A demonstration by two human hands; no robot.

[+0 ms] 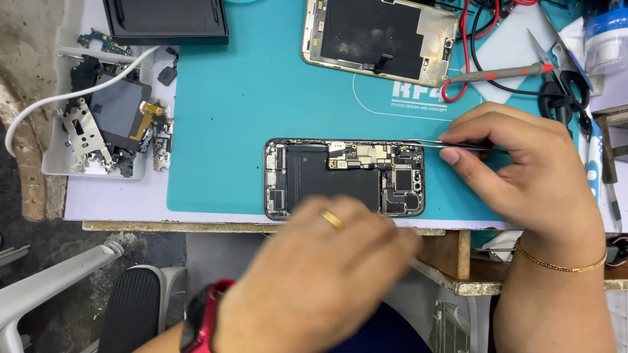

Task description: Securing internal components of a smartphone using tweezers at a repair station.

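Opened phone point(345, 178), lying mid-mat point(235, 117), near edge: stiff, light, internals likely fragile; best held by frame edges. Right hand point(523, 176) pinching tweezers point(451, 145) over far-right corner. Left hand point(314, 274) blurred, grip indiscernible.

A white printed sign point(418, 98), a curved outline with block letters and a finer line beneath, sits on the teal mat point(248, 104) just below the gold-framed opened phone point(379, 36); at the top left lies a flat black rectangular screen panel point(167, 19), dark and unlit; at the far right edge stands a blue-and-white container point(605, 36), its label too blurred to make out.
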